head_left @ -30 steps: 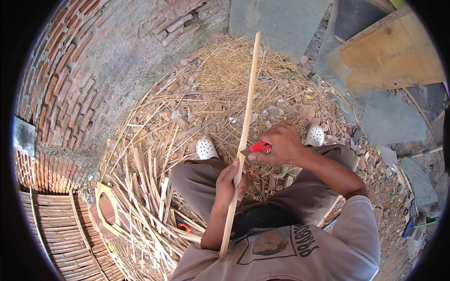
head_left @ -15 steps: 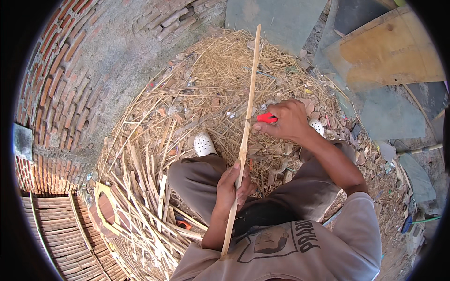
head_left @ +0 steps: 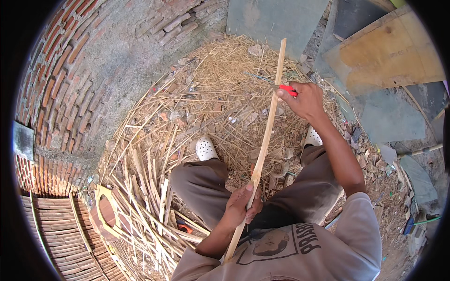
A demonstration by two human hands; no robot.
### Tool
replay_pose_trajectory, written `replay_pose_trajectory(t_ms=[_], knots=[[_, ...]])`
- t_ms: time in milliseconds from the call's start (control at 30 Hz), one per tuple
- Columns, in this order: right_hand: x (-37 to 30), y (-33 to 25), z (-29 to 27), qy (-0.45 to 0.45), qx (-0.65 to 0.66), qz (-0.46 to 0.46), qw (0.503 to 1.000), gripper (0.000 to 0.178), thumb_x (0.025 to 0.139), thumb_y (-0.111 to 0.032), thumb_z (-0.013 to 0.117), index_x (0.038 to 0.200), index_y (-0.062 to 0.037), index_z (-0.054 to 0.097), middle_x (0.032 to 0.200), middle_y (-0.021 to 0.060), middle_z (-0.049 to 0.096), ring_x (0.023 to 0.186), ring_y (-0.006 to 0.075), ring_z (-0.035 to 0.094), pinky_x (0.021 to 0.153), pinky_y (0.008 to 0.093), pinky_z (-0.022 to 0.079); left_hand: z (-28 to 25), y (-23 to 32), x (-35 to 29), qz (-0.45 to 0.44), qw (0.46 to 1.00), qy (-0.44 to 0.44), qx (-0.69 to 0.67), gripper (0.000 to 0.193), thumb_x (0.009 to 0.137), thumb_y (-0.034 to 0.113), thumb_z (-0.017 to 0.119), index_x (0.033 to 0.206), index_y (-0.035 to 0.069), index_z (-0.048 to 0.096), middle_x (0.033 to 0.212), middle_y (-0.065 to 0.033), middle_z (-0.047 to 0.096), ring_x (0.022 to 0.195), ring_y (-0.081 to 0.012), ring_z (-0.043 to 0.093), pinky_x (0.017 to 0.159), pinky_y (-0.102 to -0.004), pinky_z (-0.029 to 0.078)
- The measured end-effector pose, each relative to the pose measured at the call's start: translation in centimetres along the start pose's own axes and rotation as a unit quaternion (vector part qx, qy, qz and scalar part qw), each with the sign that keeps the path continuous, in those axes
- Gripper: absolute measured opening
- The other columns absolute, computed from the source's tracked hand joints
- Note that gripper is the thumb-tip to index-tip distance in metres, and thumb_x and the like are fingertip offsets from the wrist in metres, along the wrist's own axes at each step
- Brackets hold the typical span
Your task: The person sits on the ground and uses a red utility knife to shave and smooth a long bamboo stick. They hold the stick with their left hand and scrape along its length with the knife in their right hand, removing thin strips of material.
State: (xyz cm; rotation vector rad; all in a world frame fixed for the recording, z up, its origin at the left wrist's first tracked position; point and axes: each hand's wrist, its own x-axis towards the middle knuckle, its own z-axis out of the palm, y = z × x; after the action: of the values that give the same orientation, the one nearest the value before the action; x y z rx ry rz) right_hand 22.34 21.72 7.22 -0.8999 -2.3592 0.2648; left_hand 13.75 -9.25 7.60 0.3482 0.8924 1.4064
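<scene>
A long pale bamboo strip [head_left: 266, 140] slants up and away from my body, its near end against my shirt. My left hand [head_left: 243, 204] is closed around the strip's lower part, between my knees. Farther up, my right hand [head_left: 303, 100] grips a small red-handled knife [head_left: 288, 90]. The knife's short blade meets the strip's right edge, not far below the far end. My right thumb lies close to the strip by the blade.
Many split bamboo strips [head_left: 145, 201] lie heaped at my left, beside a yellow frame-like piece [head_left: 101, 206]. Shavings [head_left: 229, 70] cover the ground ahead. A brick wall [head_left: 61, 89] rises on the left; flat sheets [head_left: 384, 51] lie at the far right.
My right hand and the knife have moved up along the strip, away from me. The strip's far end has swung to the right, and my left hand has shifted slightly right.
</scene>
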Motion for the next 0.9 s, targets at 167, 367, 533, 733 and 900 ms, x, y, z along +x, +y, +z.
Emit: replay_pose_trajectory(t_ms=[167, 367, 533, 733, 900], knots=[[1.9, 5.0, -1.3, 0.011, 0.022, 0.102, 0.994, 0.075, 0.082, -0.077, 0.046, 0.068, -0.0063, 0.068, 0.057, 0.0135, 0.060, 0.060, 0.0337, 0.062, 0.060, 0.0443, 0.047, 0.0, -1.1, -3.3, -0.022, 0.999, -0.036, 0.018, 0.039, 0.105, 0.038, 0.034, 0.089, 0.005, 0.046, 0.049, -0.0011, 0.038, 0.038, -0.0084, 0.032, 0.035, -0.0211, 0.028], [3.5, 12.2, -3.0, -0.010, 0.018, 0.326, 0.945, 0.077, 0.084, -0.076, 0.044, 0.073, -0.0032, 0.068, 0.061, 0.0136, 0.060, 0.063, 0.0313, 0.061, 0.064, 0.0425, 0.048, -0.7, -1.7, -5.0, -0.043, 0.998, -0.034, 0.033, 0.038, 0.105, 0.037, 0.034, 0.091, 0.004, 0.047, 0.050, -0.0017, 0.040, 0.038, -0.0089, 0.035, 0.036, -0.0210, 0.031], [-1.7, 3.0, -2.4, -0.105, 0.099, 0.152, 0.978, 0.073, 0.084, -0.074, 0.048, 0.070, -0.0037, 0.065, 0.058, 0.0117, 0.058, 0.059, 0.0302, 0.060, 0.062, 0.0426, 0.047, -1.2, 0.2, -2.1, 0.008, 0.997, 0.068, 0.045, 0.035, 0.105, 0.034, 0.037, 0.091, 0.004, 0.049, 0.048, -0.0019, 0.039, 0.036, -0.0093, 0.034, 0.035, -0.0211, 0.030], [-7.8, -5.9, 0.4, -0.164, 0.147, -0.158, 0.962, 0.055, 0.078, -0.062, 0.066, 0.071, -0.0071, 0.061, 0.059, 0.0120, 0.059, 0.057, 0.0332, 0.061, 0.055, 0.0425, 0.047, -1.5, 1.6, 1.3, 0.039, 0.994, 0.096, 0.043, 0.032, 0.103, 0.032, 0.042, 0.090, 0.004, 0.050, 0.048, -0.0015, 0.038, 0.036, -0.0094, 0.033, 0.034, -0.0207, 0.029], [-6.2, -4.9, 0.9, -0.100, 0.117, -0.121, 0.981, 0.056, 0.075, -0.062, 0.068, 0.065, -0.0069, 0.060, 0.055, 0.0112, 0.056, 0.051, 0.0330, 0.058, 0.051, 0.0418, 0.046, 0.2, 2.2, 1.2, 0.017, 0.994, 0.105, 0.016, 0.032, 0.103, 0.032, 0.042, 0.089, 0.005, 0.049, 0.047, -0.0015, 0.037, 0.035, -0.0097, 0.031, 0.037, -0.0218, 0.026]])
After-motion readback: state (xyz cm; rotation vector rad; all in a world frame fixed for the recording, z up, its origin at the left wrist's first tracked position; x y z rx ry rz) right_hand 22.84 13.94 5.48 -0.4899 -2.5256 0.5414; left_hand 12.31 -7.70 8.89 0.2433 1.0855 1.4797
